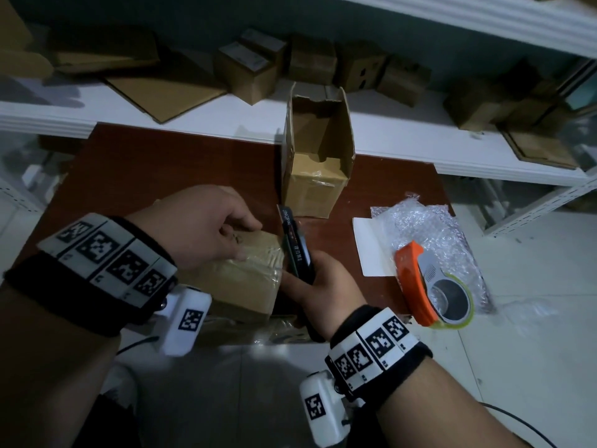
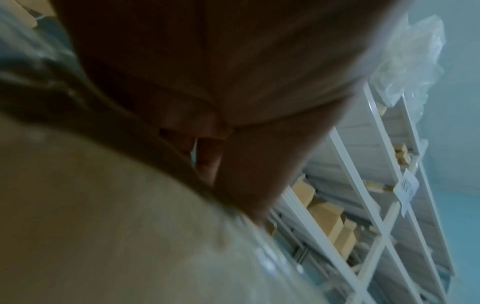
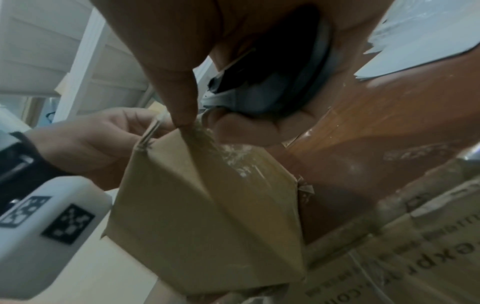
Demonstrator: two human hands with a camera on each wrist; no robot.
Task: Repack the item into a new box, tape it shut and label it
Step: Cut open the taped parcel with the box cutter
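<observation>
A small brown taped box (image 1: pixel 239 279) lies on the red-brown table (image 1: pixel 155 163) near its front edge. My left hand (image 1: pixel 245 240) lies over the box top, its fingers curled on the far edge, and the left wrist view shows its thumb and fingers against the cardboard (image 2: pixel 103 226). My right hand (image 1: pixel 303 273) grips a black utility knife (image 1: pixel 294 244) at the box's right end. In the right wrist view the thumb (image 3: pixel 182 102) presses on the taped corner of the box (image 3: pixel 207 216). An open, empty cardboard box (image 1: pixel 316 156) stands upright behind.
An orange tape dispenser (image 1: pixel 429 286) lies on bubble wrap (image 1: pixel 433 227) at the table's right, beside a white label sheet (image 1: pixel 371 250). Flattened printed cardboard (image 3: pixel 389 257) lies under the taped box. A white shelf (image 1: pixel 403 134) behind holds several cardboard boxes.
</observation>
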